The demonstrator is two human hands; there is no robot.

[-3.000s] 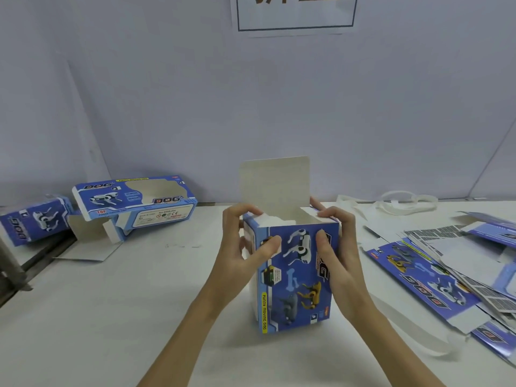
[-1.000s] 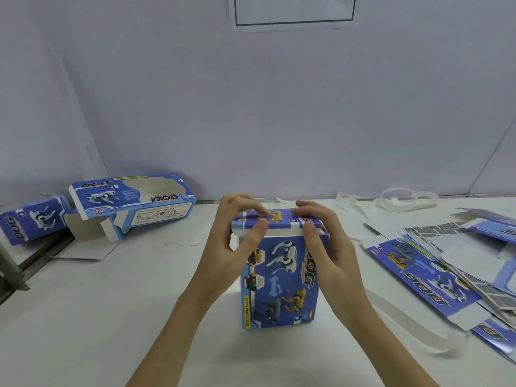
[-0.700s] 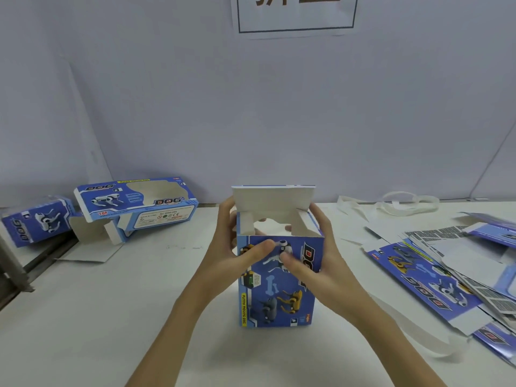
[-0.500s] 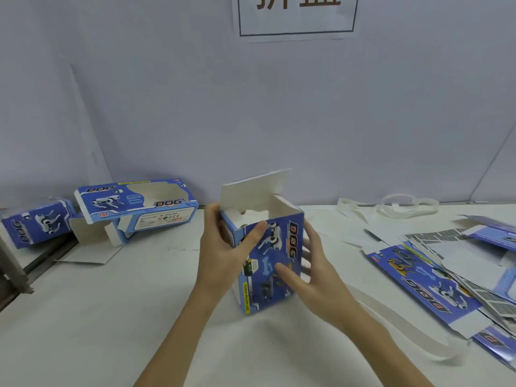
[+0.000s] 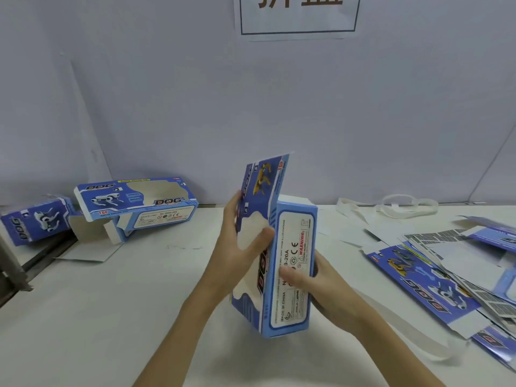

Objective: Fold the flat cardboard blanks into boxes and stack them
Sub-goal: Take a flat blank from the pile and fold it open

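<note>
A blue printed cardboard box [image 5: 293, 297] stands upright above the white table [image 5: 111, 317], its label side toward me. Its top flap [image 5: 265, 177] sticks up, unclosed. My left hand [image 5: 237, 247] grips the box's left face, thumb across the front near the window cut-out. My right hand [image 5: 315, 283] holds the right side, thumb pressed on the label panel. Two folded boxes lie at the far left: a long one [image 5: 136, 202] and a smaller one [image 5: 36, 222]. Flat blanks [image 5: 435, 277] are piled at the right.
A grey partition wall [image 5: 251, 107] with a paper sign [image 5: 298, 15] closes the back. White plastic strapping [image 5: 402, 205] lies at the back right and a strip [image 5: 413, 333] curls near my right forearm. A gap with a metal bar [image 5: 16, 275] runs along the table's left edge.
The lid was pressed shut, then sprang open again. Both hands have since turned the box so its label side faces me, and the flap now points upward.
</note>
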